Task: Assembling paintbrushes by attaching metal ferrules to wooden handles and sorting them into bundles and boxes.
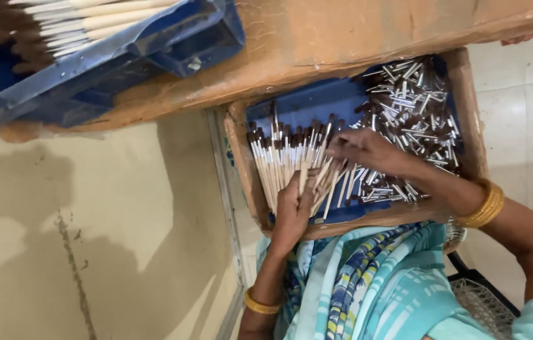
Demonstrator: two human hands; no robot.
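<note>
Two bare hands are seen over a shallow wooden tray with a blue lining, which rests on the lap against the teal and blue striped cloth. Nearest to the body, the left hand is curled around the lower ends of a bundle of pale wooden brush handles with dark brown tips; the fingers are pressed together about the sticks, and a gold bangle is worn at that wrist. The bundle's long axis is directed away from the body, with the dark tips at the far end and the bare ends gathered in the palm. A few sticks are splayed out to the right of the grip, leaning towards the other hand.

Just beyond, the right hand is laid over the middle of the tray with its fingertips brought together at the upper part of the bundle; whether a single stick is pinched cannot be told. Stacked gold bangles are worn at this wrist. To the right of that hand, and touching it, a loose heap of short silver metal ferrules with dark ends is piled, lying in all directions. The right hand is therefore nearer to the heap, the left nearer to the handles.

Farther off, a worn wooden board is seen, and on it a blue plastic-lined crate of more pale handles.
</note>
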